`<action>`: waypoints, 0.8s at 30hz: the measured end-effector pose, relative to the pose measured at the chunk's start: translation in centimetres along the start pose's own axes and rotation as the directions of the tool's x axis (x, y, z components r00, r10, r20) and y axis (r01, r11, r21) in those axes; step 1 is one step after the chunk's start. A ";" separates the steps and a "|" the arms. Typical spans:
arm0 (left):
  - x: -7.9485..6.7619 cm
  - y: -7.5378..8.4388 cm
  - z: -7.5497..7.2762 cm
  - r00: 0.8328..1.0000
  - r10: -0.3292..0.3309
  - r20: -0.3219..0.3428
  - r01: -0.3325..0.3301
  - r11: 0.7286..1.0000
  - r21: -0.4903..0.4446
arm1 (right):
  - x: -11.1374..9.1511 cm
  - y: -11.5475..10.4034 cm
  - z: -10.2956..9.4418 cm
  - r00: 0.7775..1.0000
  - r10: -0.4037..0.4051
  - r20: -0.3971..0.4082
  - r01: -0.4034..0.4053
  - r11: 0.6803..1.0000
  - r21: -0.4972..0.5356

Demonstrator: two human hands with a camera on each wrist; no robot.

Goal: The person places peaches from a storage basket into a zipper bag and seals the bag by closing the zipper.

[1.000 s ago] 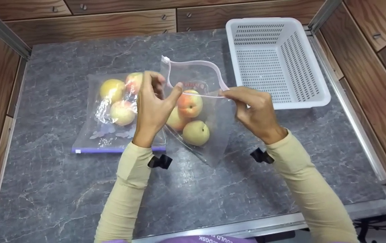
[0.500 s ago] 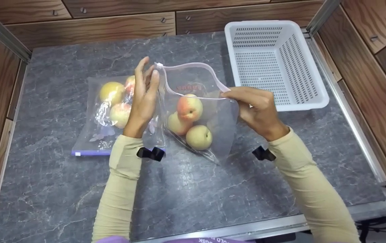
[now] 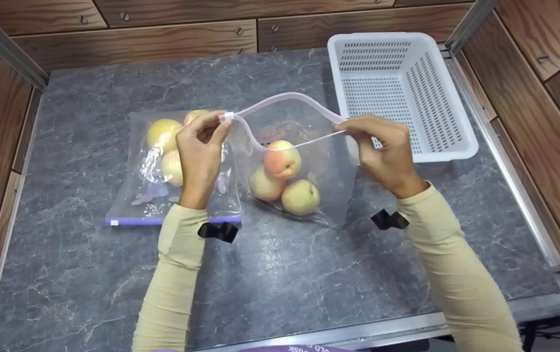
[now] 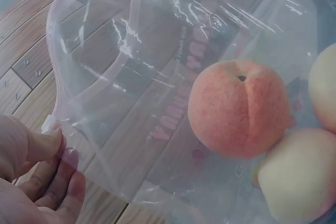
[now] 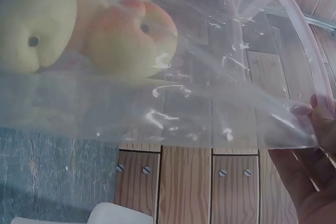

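A clear zip bag [image 3: 328, 161] with a pale pink slider strip hangs between my hands, its mouth gaping. Inside it lie three peaches [image 3: 301, 197], one of them rosy [image 4: 239, 109]. My left hand [image 3: 199, 151] pinches the bag's left top corner at the white slider [image 3: 229, 116]. With thumb and fingers my right hand [image 3: 385, 149] grips the opposite top corner, as the right wrist view also shows. Behind my left hand a second zip bag [image 3: 123, 195], purple-stripped and closed, lies flat with several peaches [image 3: 163, 134] in it, partly hidden by that hand.
A white perforated basket [image 3: 382, 85] stands at the back right of the grey marbled table [image 3: 280, 283]. Wood-patterned panels [image 3: 133, 41] rise behind and at both sides. A metal edge [image 3: 348, 335] runs along the table's front.
My left hand came off the bag's front rim, moved left, and now pinches the slider corner. The right hand kept its grip and shifted slightly right, and the mouth is stretched wider.
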State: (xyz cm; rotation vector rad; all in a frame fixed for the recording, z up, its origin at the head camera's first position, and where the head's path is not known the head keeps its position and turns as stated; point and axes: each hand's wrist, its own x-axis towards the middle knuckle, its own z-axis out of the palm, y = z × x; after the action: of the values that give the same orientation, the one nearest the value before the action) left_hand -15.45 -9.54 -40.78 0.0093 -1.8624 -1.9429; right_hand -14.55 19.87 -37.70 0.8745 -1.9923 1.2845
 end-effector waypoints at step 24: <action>-1.8 0.9 -2.1 0.989 0.149 0.018 -0.148 0.987 -0.056 | 0.4 2.0 -1.9 0.973 0.219 -0.078 -0.214 0.974 0.071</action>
State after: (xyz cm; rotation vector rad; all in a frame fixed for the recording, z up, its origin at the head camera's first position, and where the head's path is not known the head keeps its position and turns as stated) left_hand -12.86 -10.97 -40.63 -0.1641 -1.7699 -1.8974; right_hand -16.13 22.17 -37.78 0.6321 -2.0324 1.4867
